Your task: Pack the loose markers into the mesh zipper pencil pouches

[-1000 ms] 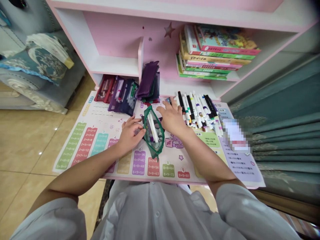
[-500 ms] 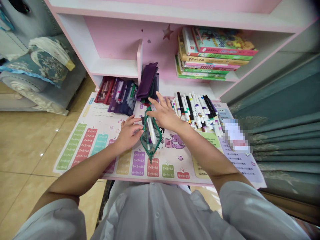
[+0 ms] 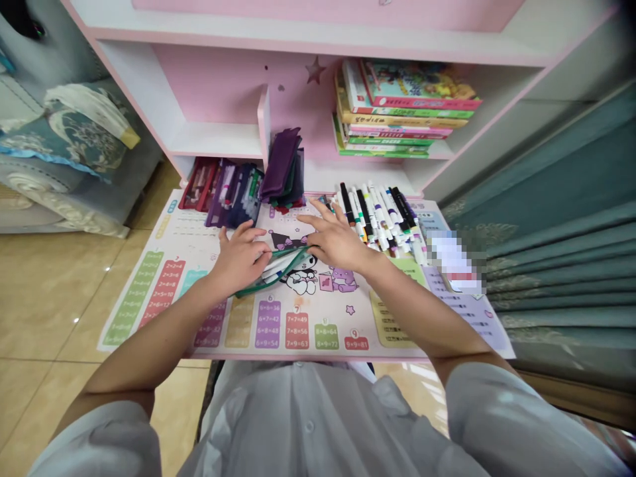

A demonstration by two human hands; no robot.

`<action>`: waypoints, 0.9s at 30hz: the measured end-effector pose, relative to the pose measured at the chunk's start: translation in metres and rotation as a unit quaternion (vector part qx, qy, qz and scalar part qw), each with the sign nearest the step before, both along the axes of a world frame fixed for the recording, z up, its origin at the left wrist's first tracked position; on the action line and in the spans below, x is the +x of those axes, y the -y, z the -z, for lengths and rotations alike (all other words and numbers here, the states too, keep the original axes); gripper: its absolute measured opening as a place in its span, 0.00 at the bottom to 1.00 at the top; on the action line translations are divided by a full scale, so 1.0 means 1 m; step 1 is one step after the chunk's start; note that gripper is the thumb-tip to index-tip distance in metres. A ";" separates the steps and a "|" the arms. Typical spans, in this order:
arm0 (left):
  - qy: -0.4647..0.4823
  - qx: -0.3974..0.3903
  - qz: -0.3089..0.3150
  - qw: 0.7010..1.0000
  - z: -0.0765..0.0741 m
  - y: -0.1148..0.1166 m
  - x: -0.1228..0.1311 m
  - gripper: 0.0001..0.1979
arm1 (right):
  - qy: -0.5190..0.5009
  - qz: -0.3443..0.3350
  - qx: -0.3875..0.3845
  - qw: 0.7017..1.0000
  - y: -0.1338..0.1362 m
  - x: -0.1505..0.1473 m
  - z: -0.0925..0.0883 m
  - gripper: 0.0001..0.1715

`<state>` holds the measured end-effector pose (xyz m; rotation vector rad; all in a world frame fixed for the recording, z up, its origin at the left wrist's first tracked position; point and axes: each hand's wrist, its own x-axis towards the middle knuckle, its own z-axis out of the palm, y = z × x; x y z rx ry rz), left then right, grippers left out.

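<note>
From my remote station, catalogued: 1 pink shelf unit [image 3: 213, 139]; 1 times-table desk mat [image 3: 199, 225]; 1 row of felt markers [image 3: 377, 218]; 1 green mesh pouch [image 3: 271, 271], lying flat on the mat between both hands. Left hand [image 3: 240, 257]: curled, pinching the pouch's middle. Right hand [image 3: 338, 242]: spread, palm down, just beside the pouch's far end.

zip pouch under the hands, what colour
The pouch is see-through with green trim, clearest in the head view.

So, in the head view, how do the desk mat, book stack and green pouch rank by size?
1. Desk mat
2. Book stack
3. Green pouch, though it is squashed and partly covered, so its rank against the books is unsure.
</note>
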<state>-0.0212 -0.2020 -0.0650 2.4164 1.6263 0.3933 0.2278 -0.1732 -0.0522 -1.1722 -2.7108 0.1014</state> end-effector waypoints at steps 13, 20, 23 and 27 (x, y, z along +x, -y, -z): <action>-0.053 0.006 0.112 0.992 -0.011 -0.011 0.055 0.12 | -0.064 0.060 0.001 0.996 0.023 0.036 0.021 0.11; 0.000 -0.008 0.089 0.996 -0.001 -0.016 0.060 0.08 | -0.144 0.082 -0.055 0.985 0.020 0.050 0.026 0.07; 0.028 -0.002 0.084 0.996 -0.001 -0.015 0.055 0.09 | -0.175 0.085 -0.086 0.977 0.016 0.060 0.031 0.08; 0.035 -0.001 0.075 0.997 -0.002 -0.017 0.049 0.09 | -0.195 0.094 -0.105 0.971 0.015 0.071 0.034 0.10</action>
